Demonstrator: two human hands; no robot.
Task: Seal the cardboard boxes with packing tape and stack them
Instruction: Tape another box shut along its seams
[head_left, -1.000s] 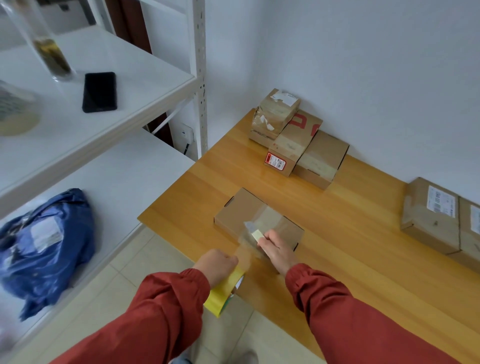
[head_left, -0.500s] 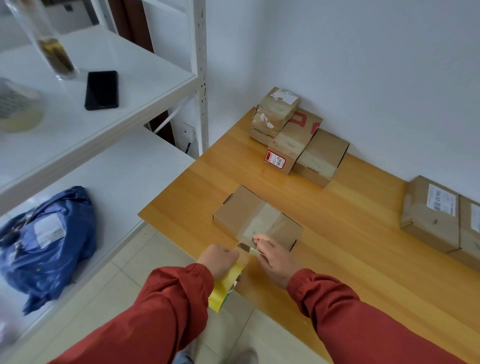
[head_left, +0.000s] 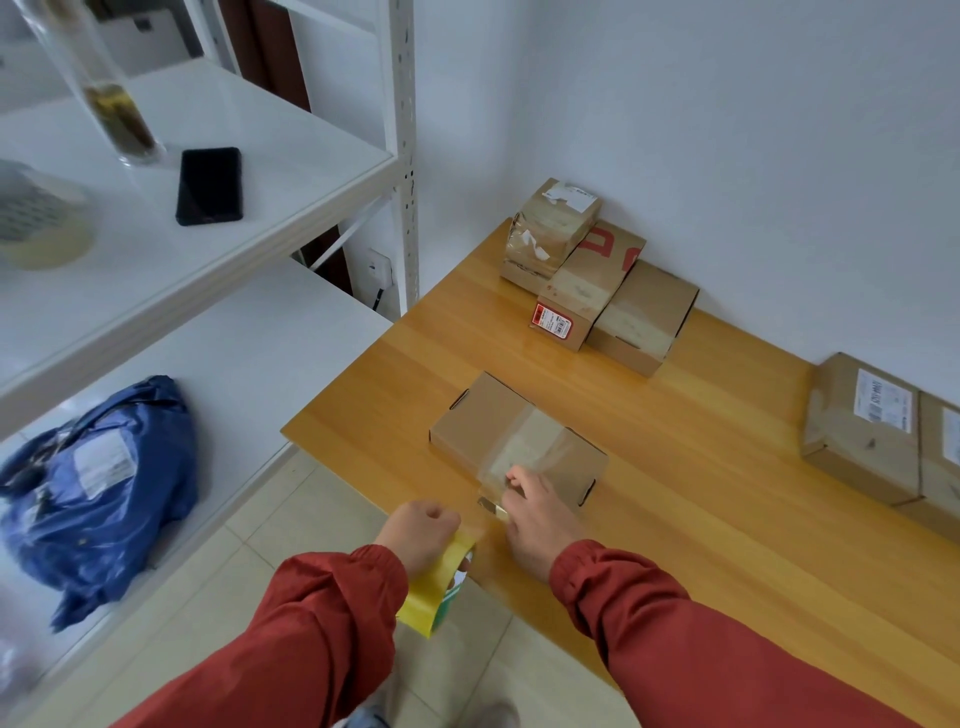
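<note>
- Left hand (head_left: 423, 535): fingers curled tight round a tape roll (head_left: 435, 595), which hangs below the fist, off the table's near edge and over the tiled floor; red sleeve to the wrist.
- Tape roll: yellow, with a clear strip running from it up toward the right hand.
- Right hand (head_left: 535, 514): just right of the left hand, fingers curled, fingertips (head_left: 511, 475) on the near edge of the cardboard box (head_left: 488, 415); it holds a small pale object (head_left: 492, 505) that pokes out toward the left hand. What the object is cannot be told.
- Cardboard box: flat, brown, lid closed, lying on the wooden table (head_left: 727, 509) directly ahead of both hands, touching the right fingertips.
- Tape strip (head_left: 527, 444): clear, laid across the box top and down over its near side, under the right fingertips.
- Three stacked-up boxes (head_left: 592, 280): well beyond the hands, against the wall, side by side and touching; the middle one bears red print and a red label.
- Two labelled boxes (head_left: 862, 431): far right of the right hand, side by side against the wall.
- White shelving (head_left: 291, 171): left of the left hand.
- Upper shelf: black phone (head_left: 209, 185), face down or dark, beside a clear glass tube (head_left: 111, 98).
- Lower shelf: blue plastic bag (head_left: 104, 483), crumpled, with a white label, far left of the left hand.
</note>
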